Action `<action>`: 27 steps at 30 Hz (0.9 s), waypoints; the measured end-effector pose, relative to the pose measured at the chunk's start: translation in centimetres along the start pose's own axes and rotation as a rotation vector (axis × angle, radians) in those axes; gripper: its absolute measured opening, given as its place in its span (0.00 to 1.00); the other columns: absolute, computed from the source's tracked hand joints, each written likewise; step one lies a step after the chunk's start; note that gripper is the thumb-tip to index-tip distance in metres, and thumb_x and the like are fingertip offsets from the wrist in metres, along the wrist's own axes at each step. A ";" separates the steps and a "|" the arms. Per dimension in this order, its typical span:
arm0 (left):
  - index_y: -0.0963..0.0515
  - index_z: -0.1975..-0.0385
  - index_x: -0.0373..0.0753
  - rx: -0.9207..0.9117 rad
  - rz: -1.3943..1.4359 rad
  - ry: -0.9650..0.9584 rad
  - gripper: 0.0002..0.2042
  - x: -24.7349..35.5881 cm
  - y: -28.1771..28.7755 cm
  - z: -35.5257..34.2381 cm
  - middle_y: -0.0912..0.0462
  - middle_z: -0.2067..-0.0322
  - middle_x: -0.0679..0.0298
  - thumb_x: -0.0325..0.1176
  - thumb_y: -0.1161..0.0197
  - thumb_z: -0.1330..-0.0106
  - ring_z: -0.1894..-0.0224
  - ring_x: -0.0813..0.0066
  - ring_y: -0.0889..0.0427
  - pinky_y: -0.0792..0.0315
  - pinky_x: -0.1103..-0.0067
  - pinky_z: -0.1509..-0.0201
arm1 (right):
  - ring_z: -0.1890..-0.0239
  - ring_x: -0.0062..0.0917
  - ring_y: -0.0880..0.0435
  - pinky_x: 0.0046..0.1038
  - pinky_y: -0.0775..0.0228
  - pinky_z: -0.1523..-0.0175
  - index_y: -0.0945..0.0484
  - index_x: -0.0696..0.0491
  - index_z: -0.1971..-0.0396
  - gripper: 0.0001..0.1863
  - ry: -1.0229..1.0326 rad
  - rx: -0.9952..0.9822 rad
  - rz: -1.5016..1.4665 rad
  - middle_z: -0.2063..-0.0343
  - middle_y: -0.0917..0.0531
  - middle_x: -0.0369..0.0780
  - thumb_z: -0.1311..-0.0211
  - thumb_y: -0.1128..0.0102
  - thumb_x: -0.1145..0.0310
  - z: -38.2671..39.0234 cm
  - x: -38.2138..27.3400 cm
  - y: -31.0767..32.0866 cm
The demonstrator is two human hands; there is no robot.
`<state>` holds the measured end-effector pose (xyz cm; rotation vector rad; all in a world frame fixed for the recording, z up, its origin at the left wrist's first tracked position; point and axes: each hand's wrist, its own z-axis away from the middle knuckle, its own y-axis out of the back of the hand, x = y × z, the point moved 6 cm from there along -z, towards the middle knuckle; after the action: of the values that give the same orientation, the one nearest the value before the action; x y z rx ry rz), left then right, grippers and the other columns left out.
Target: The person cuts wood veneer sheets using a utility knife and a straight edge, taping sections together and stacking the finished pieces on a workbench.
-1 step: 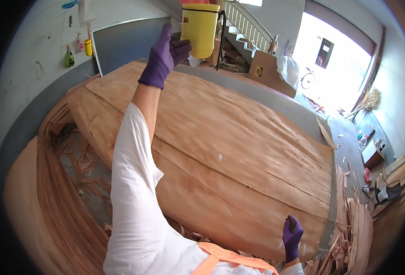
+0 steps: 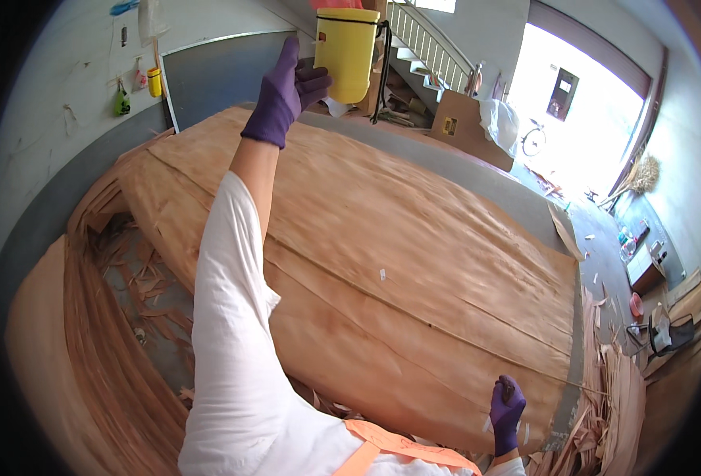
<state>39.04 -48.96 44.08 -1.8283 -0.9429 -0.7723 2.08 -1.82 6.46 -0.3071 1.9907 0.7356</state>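
My left hand [image 2: 287, 91], in a purple glove, is raised on an outstretched arm over the far side of a large stack of thin wood veneer sheets [image 2: 414, 246]. Its thumb points up and its fingers are apart. The fingertips overlap the left edge of a yellow container [image 2: 344, 55] with a black cord; whether they touch it I cannot tell. Low on the right, my right hand [image 2: 508, 408], also purple-gloved, is closed above the near edge of the stack. Its curled fingers hide whatever may be inside.
Long veneer strips [image 2: 112, 341] are heaped on the left, and more scraps [image 2: 604, 397] lie on the right. Beyond the stack stand a cardboard sheet [image 2: 469, 127], a staircase [image 2: 426, 59] and a bright doorway. A straw broom [image 2: 643, 173] leans by the right wall.
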 end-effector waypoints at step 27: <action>0.39 0.86 0.45 -0.203 0.613 -0.072 0.15 -5.9 -6.3 -3.9 0.47 0.90 0.72 0.34 0.50 0.35 0.91 0.79 0.48 0.51 0.81 0.87 | 0.61 0.21 0.19 0.22 0.27 0.56 0.24 0.62 0.58 0.12 0.258 -0.154 -0.109 0.64 0.17 0.41 0.43 0.43 0.80 -11.6 -12.8 -5.3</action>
<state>30.20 -52.34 43.54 -2.1723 -0.3080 -0.4262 3.04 -14.21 19.61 -0.6240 2.1418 0.8144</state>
